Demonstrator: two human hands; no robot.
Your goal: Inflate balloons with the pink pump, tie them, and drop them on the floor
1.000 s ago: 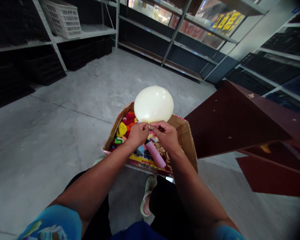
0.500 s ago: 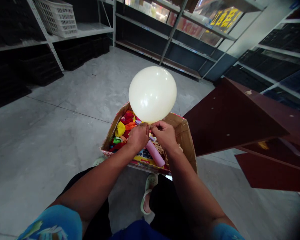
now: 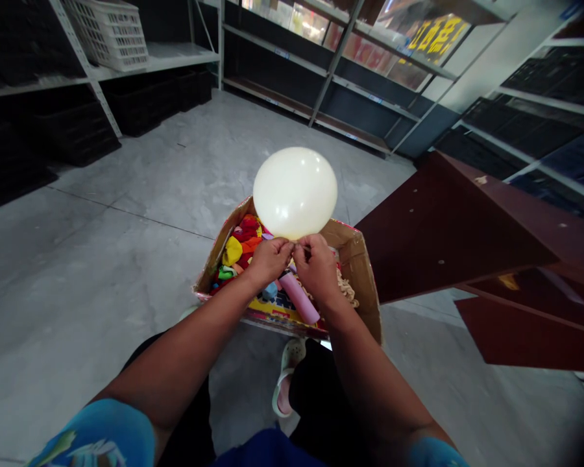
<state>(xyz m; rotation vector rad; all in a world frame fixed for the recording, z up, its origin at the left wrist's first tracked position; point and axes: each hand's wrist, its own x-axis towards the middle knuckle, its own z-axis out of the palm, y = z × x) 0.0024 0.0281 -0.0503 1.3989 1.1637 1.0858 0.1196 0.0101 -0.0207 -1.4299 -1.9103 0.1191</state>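
Note:
A blown-up cream-white balloon [image 3: 296, 192] stands above an open cardboard box [image 3: 359, 266]. Its neck is pinched between my left hand [image 3: 271, 261] and my right hand [image 3: 316, 264], fingertips close together just under the balloon. Both hands are closed; the neck itself is mostly hidden by the fingers. Below them in the box lie colourful uninflated balloons [image 3: 232, 250], a pink cylinder [image 3: 300, 299] that slants under my right hand, and a tangle of beige pieces [image 3: 345, 289].
Brown boards [image 3: 448, 227] stand against the box's right side. Metal shelving [image 3: 331, 78] lines the back wall. At left, a white plastic basket [image 3: 108, 35] sits on a shelf above black crates [image 3: 73, 130]. My feet in light clogs [image 3: 284, 376] are close to the box.
The balloon has sunk slightly and looks a bit smaller. My right hand has turned and shifted a little left, fingers curled tighter; both hands still pinch at the neck.

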